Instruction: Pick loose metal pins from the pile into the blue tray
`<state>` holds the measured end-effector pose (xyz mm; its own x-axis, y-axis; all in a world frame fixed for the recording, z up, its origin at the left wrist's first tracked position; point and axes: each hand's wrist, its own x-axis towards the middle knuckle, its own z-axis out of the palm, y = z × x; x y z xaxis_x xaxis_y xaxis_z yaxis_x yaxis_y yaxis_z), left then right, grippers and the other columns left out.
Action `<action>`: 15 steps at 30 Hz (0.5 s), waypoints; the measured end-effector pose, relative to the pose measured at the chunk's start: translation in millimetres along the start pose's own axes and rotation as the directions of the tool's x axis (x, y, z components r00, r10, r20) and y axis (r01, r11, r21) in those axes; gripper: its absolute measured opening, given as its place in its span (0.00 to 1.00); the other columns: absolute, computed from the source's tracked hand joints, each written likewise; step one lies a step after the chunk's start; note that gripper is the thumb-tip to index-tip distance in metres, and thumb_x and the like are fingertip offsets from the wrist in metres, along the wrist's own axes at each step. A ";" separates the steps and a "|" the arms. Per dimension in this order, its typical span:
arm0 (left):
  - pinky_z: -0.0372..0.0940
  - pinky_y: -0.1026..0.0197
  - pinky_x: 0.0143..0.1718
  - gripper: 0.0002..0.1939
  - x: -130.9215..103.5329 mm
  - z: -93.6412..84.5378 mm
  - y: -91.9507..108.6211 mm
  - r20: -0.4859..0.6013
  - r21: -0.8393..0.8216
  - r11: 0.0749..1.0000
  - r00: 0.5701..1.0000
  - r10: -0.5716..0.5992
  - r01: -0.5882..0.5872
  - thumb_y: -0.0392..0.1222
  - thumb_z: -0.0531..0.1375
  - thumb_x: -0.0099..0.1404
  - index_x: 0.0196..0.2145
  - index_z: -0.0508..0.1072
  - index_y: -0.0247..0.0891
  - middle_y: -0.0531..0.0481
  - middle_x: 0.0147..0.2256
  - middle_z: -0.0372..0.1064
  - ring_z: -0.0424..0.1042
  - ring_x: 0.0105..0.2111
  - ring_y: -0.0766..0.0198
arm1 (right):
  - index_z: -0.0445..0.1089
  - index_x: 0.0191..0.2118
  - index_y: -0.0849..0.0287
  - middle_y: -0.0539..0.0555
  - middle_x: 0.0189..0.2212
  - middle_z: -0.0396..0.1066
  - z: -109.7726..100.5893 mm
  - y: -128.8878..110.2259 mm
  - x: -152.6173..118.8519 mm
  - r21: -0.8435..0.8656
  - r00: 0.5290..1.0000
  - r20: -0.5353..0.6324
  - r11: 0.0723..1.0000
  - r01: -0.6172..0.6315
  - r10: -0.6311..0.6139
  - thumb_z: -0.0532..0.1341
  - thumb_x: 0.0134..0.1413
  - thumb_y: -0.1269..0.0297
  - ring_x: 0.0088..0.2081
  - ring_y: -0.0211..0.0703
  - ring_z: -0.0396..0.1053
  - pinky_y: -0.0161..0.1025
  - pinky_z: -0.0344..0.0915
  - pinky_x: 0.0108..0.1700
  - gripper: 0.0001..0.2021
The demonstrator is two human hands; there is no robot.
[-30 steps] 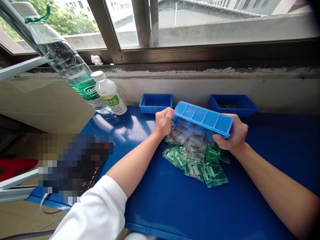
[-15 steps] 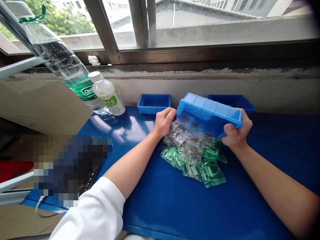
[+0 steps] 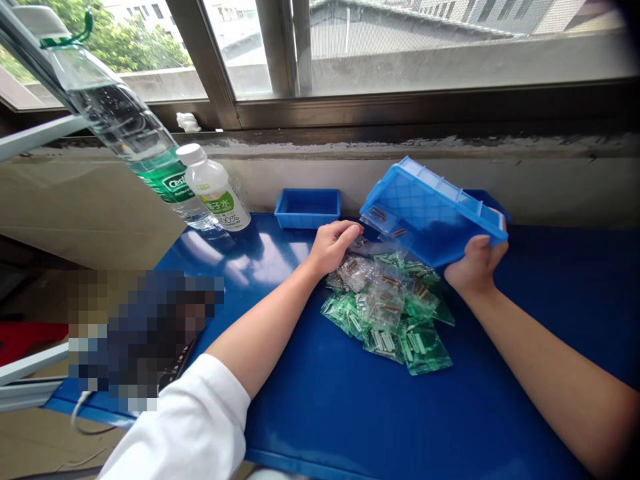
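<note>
My right hand [image 3: 475, 267] grips a blue plastic bin [image 3: 435, 220] by its near right end. The bin is lifted and tilted, its open side facing down toward me. Two clear plastic bags [image 3: 379, 217] with small brown pieces lie at its lower left lip. Below it, a heap of clear bags [image 3: 383, 300] with brown pieces rests on green-tinted bags [image 3: 423, 350] with pale strips. My left hand [image 3: 334, 245] is closed at the heap's upper left, apart from the bin. Clear plastic shows beside its fingertips; what they hold is hidden.
An upright blue bin [image 3: 309, 210] stands by the wall, and another [image 3: 493, 203] is partly hidden behind the lifted one. A large water bottle [image 3: 130, 127] and a small white-capped bottle [image 3: 217, 193] stand at the left of the blue table [image 3: 320, 413]. A window is behind.
The bin has risen and moved right in my right hand, tilting more. My left hand has come away from its edge and shifted slightly right. More green bags show in the heap.
</note>
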<state>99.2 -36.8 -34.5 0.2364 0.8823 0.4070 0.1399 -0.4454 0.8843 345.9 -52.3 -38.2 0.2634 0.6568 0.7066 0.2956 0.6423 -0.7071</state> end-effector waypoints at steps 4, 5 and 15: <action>0.65 0.61 0.42 0.17 1.4 -0.3 4.2 0.097 0.155 0.986 0.994 0.041 -0.055 0.50 0.56 0.64 0.35 0.78 0.36 0.46 0.37 0.77 0.74 0.39 0.58 | 0.65 0.35 0.58 0.49 0.24 0.59 3.5 2.8 4.8 0.117 0.996 -0.071 0.992 -0.039 0.048 0.60 0.48 0.40 0.26 0.40 0.61 0.41 0.64 0.34 0.23; 0.65 0.60 0.43 0.15 1.7 0.1 5.3 0.130 0.185 0.979 0.990 0.058 -0.082 0.49 0.57 0.63 0.34 0.78 0.36 0.46 0.37 0.77 0.74 0.40 0.59 | 0.65 0.34 0.58 0.50 0.24 0.60 4.7 4.3 6.0 0.138 0.992 -0.086 0.987 -0.079 0.091 0.60 0.48 0.40 0.27 0.40 0.62 0.41 0.64 0.34 0.23; 0.61 0.55 0.53 0.08 0.9 4.0 4.4 0.133 0.389 0.912 0.988 0.084 -0.130 0.41 0.59 0.60 0.34 0.77 0.39 0.50 0.39 0.77 0.74 0.42 0.59 | 0.58 0.33 0.57 0.44 0.21 0.57 9.8 0.8 13.6 0.218 0.833 -0.135 0.836 -0.503 0.536 0.65 0.41 0.42 0.18 0.35 0.58 0.33 0.56 0.16 0.25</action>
<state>103.8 -38.5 -31.1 0.3731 0.8139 0.4454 0.4713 -0.5797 0.6647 340.7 -39.0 -29.4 0.5018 0.8384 0.2127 -0.0859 0.2930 -0.9522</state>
